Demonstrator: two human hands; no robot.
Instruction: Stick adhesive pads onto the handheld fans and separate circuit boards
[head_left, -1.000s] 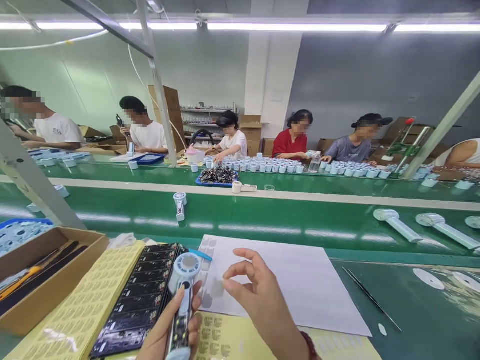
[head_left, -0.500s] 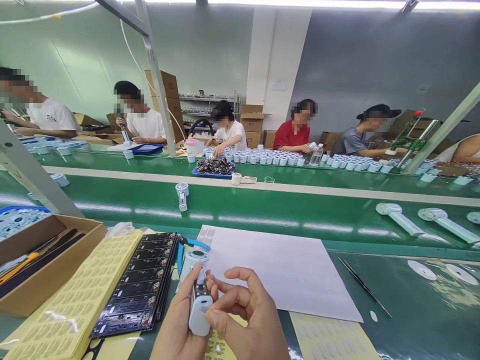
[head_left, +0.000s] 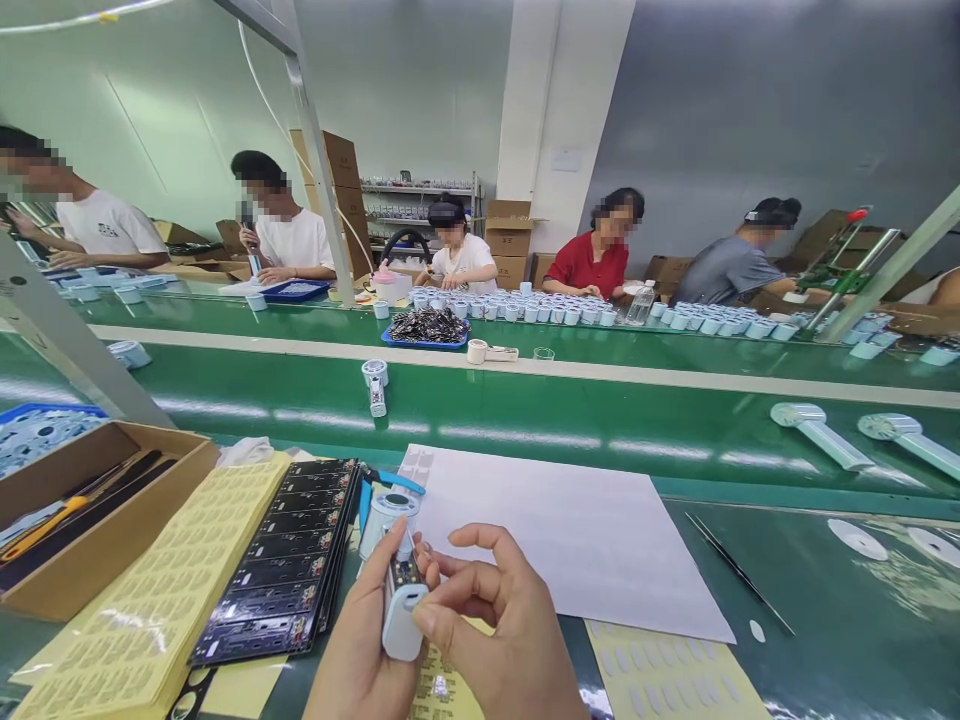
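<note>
A light-blue handheld device [head_left: 403, 628] with a round head and an open handle showing a circuit board lies in my left hand [head_left: 365, 640]. My left thumb runs along the handle, with the fingers wrapped around its far side. My right hand [head_left: 504, 625] pinches thumb and forefinger at the right edge of the handle's rounded end cap; whether a small part is between the fingertips is hidden. Blue-handled pliers [head_left: 366, 495] lie behind the device's head. A white sheet of paper [head_left: 555, 540] spreads beyond my right hand.
To the left are a stack of black circuit boards [head_left: 274, 570], yellow sticker sheets [head_left: 150, 590] and a cardboard box [head_left: 97, 540] of tools. Tweezers [head_left: 739, 573] lie to the right. Devices rest on the green belt [head_left: 562, 410]. Several co-workers sit across it, behind rows of light-blue parts.
My hands keep nearly the same grip on the device. The view has shifted slightly. Across the belt, one co-worker's hand has drawn back from the tray of black parts.
</note>
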